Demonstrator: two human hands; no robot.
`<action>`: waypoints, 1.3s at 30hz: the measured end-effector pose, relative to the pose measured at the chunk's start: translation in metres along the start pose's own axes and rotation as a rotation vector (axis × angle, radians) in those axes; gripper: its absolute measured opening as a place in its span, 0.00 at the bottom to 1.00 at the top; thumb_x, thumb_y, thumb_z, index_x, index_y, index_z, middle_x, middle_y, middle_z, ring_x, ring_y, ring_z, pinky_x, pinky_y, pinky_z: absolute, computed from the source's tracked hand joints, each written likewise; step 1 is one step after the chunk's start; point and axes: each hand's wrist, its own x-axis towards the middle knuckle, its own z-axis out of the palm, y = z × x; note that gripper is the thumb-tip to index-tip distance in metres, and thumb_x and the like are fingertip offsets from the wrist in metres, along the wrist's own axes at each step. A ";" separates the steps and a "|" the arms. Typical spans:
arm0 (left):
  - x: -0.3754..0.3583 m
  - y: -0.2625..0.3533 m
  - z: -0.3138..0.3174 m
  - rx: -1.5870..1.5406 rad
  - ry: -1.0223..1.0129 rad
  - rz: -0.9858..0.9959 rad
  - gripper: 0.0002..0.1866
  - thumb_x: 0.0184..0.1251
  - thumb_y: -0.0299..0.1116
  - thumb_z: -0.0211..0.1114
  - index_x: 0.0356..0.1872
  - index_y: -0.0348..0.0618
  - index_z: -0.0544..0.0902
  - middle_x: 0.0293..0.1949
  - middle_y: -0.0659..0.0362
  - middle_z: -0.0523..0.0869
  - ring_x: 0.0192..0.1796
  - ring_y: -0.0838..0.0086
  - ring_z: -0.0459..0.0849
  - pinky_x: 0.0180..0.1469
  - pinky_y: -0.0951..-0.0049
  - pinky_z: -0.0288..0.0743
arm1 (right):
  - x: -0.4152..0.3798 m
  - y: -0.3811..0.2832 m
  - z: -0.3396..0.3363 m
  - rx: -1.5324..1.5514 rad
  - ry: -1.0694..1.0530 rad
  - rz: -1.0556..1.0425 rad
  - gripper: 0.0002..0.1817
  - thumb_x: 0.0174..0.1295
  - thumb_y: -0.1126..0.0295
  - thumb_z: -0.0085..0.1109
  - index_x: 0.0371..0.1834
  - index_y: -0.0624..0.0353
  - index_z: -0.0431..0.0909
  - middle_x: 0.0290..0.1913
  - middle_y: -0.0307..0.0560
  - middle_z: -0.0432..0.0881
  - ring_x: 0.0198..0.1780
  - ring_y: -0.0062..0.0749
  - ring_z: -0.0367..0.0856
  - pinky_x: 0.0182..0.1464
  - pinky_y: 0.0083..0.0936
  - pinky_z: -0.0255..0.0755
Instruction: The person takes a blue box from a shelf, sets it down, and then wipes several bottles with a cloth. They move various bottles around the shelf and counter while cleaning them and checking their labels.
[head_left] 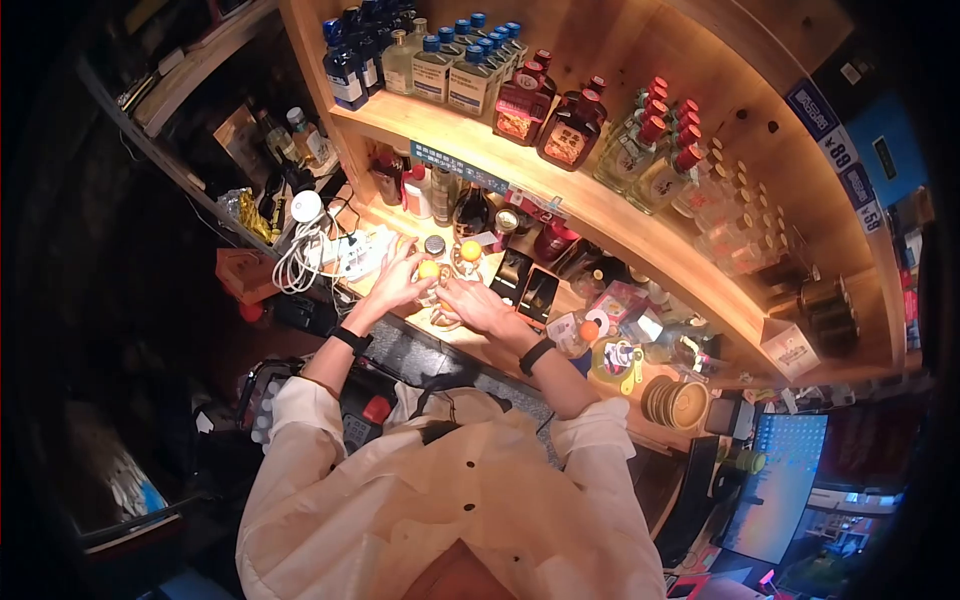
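On the lit wooden counter, my left hand (398, 282) is closed at a small item with a yellow-orange top (429, 270). My right hand (472, 303) is beside it, its fingers bent around something pale and too small to make out. Just behind my hands stands a clear jar with an orange lid (471, 251). A dark round lid (434, 244) is to its left. Under and between my hands lie small pale items (443, 317) that I cannot identify.
White coiled cables (300, 262) lie at the left. Dark open boxes (524, 288) stand right of my hands, then stacked wooden dishes (676, 402). Bottles (470, 80) line the wooden shelf (600, 195) above. A lit monitor (775, 485) is at the lower right.
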 end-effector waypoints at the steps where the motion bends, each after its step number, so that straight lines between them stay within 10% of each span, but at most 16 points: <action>1: -0.002 0.000 0.001 0.004 -0.002 0.003 0.24 0.58 0.44 0.73 0.55 0.49 0.83 0.72 0.40 0.63 0.75 0.40 0.58 0.72 0.52 0.61 | 0.000 0.001 0.001 -0.001 -0.007 0.006 0.19 0.63 0.58 0.60 0.49 0.59 0.72 0.42 0.57 0.78 0.45 0.50 0.81 0.44 0.41 0.78; 10: -0.023 0.013 0.003 -0.140 0.067 -0.006 0.35 0.60 0.42 0.71 0.68 0.42 0.72 0.76 0.36 0.55 0.77 0.40 0.53 0.76 0.49 0.48 | -0.009 -0.005 0.008 -0.017 0.164 0.070 0.21 0.60 0.60 0.61 0.54 0.55 0.73 0.43 0.53 0.77 0.48 0.46 0.79 0.47 0.39 0.77; 22: 0.007 0.193 -0.183 -0.364 0.551 0.318 0.30 0.65 0.32 0.69 0.67 0.38 0.70 0.69 0.46 0.70 0.67 0.61 0.74 0.65 0.67 0.68 | -0.051 -0.041 -0.038 0.011 0.351 0.313 0.33 0.64 0.50 0.61 0.60 0.66 0.67 0.56 0.65 0.70 0.55 0.54 0.76 0.54 0.41 0.73; 29: -0.013 0.197 -0.153 -0.613 0.500 0.247 0.27 0.70 0.28 0.64 0.68 0.38 0.69 0.63 0.57 0.75 0.60 0.76 0.74 0.65 0.72 0.68 | -0.085 -0.046 -0.235 0.267 0.685 0.127 0.27 0.62 0.67 0.64 0.63 0.64 0.68 0.58 0.59 0.71 0.58 0.54 0.75 0.61 0.41 0.70; 32: -0.053 0.195 -0.106 -0.677 0.390 0.041 0.25 0.68 0.31 0.66 0.64 0.38 0.72 0.62 0.53 0.77 0.65 0.67 0.74 0.65 0.68 0.68 | -0.116 -0.040 -0.321 0.211 0.763 0.094 0.26 0.61 0.71 0.64 0.63 0.60 0.70 0.55 0.54 0.74 0.57 0.45 0.75 0.58 0.36 0.71; 39: -0.125 0.133 0.012 -0.901 0.114 -0.278 0.21 0.68 0.34 0.68 0.60 0.41 0.78 0.52 0.58 0.84 0.50 0.81 0.81 0.44 0.79 0.77 | -0.137 -0.065 -0.495 0.183 0.944 -0.002 0.20 0.67 0.74 0.58 0.61 0.63 0.71 0.54 0.45 0.78 0.49 0.26 0.79 0.47 0.21 0.74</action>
